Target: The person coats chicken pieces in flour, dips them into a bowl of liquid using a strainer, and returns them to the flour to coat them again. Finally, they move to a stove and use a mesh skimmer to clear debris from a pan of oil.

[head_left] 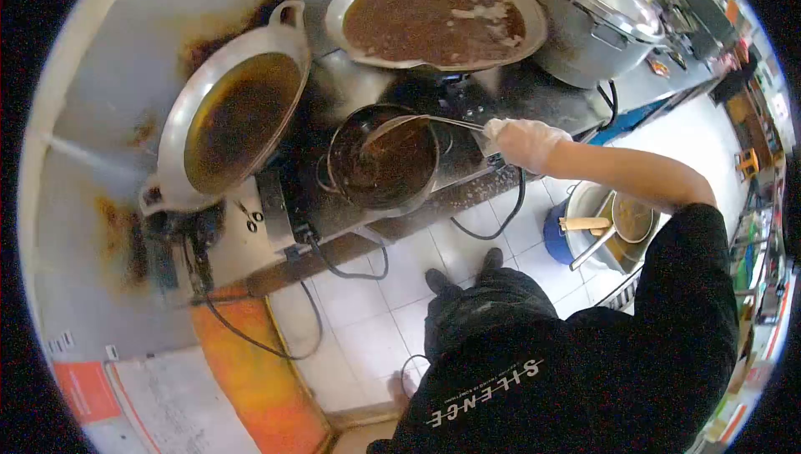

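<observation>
My right hand [527, 145], in a clear plastic glove, is closed around the metal handle of what looks like a whisk [399, 127]. The tool's head slants down into a small two-handled pot [385, 204] of dark brown liquid, and its far end is hard to make out. My hand stays outside the pot, to the right of its rim. Of my left hand [400, 387] only a blurred patch seems to show beside the black shirt. Its fingers are hidden.
Behind the pot stands a wide pan [334, 16] of brown liquid. On the left is a wok [171, 141] of dark oil. A lidded stockpot [576, 45] sits back right. A blue bucket [557, 233] holds utensils on the floor. Cables [350, 274] hang along the counter front.
</observation>
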The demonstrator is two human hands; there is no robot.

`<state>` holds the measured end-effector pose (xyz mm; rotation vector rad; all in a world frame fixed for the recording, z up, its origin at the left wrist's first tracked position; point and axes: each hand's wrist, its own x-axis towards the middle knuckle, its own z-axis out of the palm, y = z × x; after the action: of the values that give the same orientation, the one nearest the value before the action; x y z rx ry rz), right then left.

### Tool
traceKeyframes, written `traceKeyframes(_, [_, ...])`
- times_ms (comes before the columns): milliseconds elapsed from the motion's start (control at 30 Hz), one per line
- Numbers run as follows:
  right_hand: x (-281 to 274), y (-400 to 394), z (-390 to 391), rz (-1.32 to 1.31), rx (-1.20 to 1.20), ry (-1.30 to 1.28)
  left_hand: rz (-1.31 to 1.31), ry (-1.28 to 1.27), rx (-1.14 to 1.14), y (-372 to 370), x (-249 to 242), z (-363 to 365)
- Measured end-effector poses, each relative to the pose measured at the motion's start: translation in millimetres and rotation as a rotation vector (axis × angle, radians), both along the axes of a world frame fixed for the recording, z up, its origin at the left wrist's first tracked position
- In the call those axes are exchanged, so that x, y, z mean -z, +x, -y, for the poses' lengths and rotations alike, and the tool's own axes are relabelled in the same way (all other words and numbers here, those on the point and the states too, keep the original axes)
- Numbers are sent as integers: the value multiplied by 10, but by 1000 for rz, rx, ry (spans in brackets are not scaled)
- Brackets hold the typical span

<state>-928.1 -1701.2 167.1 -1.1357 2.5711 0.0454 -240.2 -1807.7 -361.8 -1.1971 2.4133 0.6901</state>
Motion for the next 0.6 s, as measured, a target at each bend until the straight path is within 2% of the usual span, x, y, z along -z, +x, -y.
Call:
traceKeyframes(200, [150, -164, -123, -2, -88, -52, -270, -89, 279, -359, -54, 95])
traceKeyframes(300, [193, -245, -77, -5, -231, -76, -541, -438, 282, -747, -148, 117])
traceKeyframes(333, [388, -317, -43, -10, -335, -93, -215, -273, 329, -1045, -363, 241])
traceKeyframes(367, [690, -400, -4, -12, -437, -107, -168, 57, 130, -1451, -590, 314])
traceKeyframes(433, [901, -466, 83, -286, -1134, -318, -141, 229, 167, -2244, -681, 345])
traceKeyframes(467, [600, -293, 136, -130, -1055, -189, -157, 69, 408, -2625, -668, 324])
traceKeyframes(500, [295, -73, 171, 26, -965, -65, -327, 193, 389, -2935, -684, 268])
traceKeyframes(533, [466, -35, 210, 763, -463, -251, -496, 320, 373, -3410, -1004, 135])
traceKeyframes(567, [643, -15, 217, 1443, 122, -425, -556, 160, 481, -3957, -1609, -116])
traceKeyframes(600, [476, 92, 81, 1056, -181, -596, -618, -1, 591, -4400, -2199, -379])
